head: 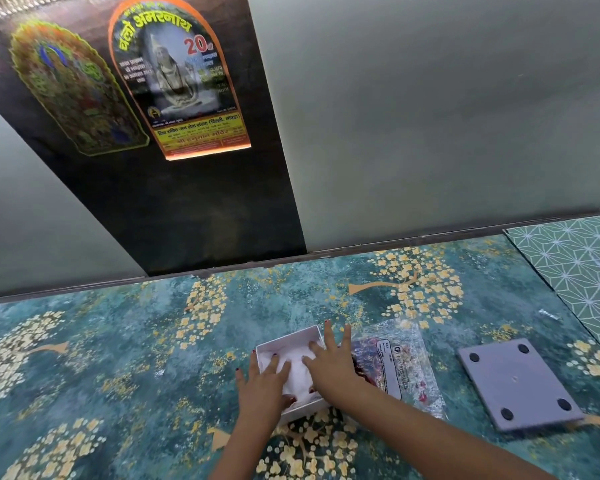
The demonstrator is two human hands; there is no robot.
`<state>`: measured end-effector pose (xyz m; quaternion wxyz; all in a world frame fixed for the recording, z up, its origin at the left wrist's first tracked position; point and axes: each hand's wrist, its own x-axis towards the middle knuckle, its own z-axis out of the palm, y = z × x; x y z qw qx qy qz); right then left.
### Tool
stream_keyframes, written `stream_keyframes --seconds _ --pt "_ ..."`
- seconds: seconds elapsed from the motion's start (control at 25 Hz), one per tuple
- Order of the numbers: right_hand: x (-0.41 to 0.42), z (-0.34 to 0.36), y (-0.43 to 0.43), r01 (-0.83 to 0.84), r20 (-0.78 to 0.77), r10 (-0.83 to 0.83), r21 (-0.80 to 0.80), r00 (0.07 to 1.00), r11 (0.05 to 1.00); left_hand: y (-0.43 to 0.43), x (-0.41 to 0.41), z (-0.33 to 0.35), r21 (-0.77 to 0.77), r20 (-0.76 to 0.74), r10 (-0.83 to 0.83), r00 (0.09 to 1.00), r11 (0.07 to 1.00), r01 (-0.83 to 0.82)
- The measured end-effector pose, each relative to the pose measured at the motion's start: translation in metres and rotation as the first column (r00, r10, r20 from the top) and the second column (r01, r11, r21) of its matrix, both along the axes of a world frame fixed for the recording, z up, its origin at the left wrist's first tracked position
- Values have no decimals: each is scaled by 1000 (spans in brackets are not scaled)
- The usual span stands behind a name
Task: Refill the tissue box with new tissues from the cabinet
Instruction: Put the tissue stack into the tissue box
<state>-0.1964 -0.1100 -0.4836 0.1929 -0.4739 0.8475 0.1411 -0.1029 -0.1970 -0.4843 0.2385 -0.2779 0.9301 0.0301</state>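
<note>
Tissue box (284, 341): a white open-topped box, set on the bench (118, 341) toward its near edge, right of the middle.
Tissues (297, 374): a white stack lying inside the box, under both hands.
Left hand (262, 379): laid flat with fingers spread, pressed on the tissues at the box's left side; nothing is pinched.
Right hand (329, 362): laid flat with fingers spread across the tissues and the box's right wall.
Wrapper (395, 362): clear printed plastic, seen just right of the box, touching the right hand's edge.
Lid (518, 384): a grey panel with 4 dark pads, lying further right, apart from the wrapper.
</note>
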Motion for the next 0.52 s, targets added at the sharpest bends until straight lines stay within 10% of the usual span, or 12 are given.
stream_keyframes --seconds 0.16,0.28,0.4,0.52 --pt "-6 5 -2 -39 55 39 1 998 999 -1 -3 4 105 30 40 999 994 -43" --pt "-16 8 35 -35 286 117 -277 951 960 -3 13 1 351 -355 230 906 931 -99" --pt "-25 15 99 364 531 20 -606 847 707 3 28 1 545 -678 555 482 819 -177" --pt "-43 9 176 582 488 -320 -717 812 383 11 29 -4 658 -533 768 354 640 -397"
